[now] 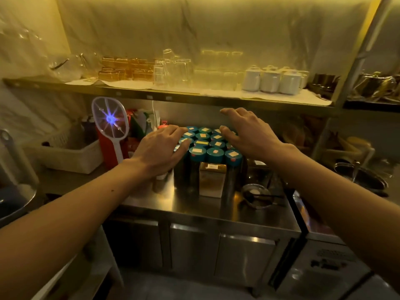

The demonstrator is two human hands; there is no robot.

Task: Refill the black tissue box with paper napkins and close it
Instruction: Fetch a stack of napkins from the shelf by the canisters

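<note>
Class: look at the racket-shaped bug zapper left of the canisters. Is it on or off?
On. A blue-violet light glows at the middle of the zapper's mesh head.

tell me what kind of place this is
Probably a cafe or restaurant back counter: a steel worktop with cabinet doors below, a shelf of drinking glasses and white mugs, and a cluster of teal-lidded tins under the person's hands.

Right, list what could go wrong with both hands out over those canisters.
1. The teal-lidded canisters stand packed and tall; the left hand or right hand could topple one.
2. A falling canister might hit the gold tin or metal bowl.
3. No tissue box or napkins show here, so the search may stall.
</note>
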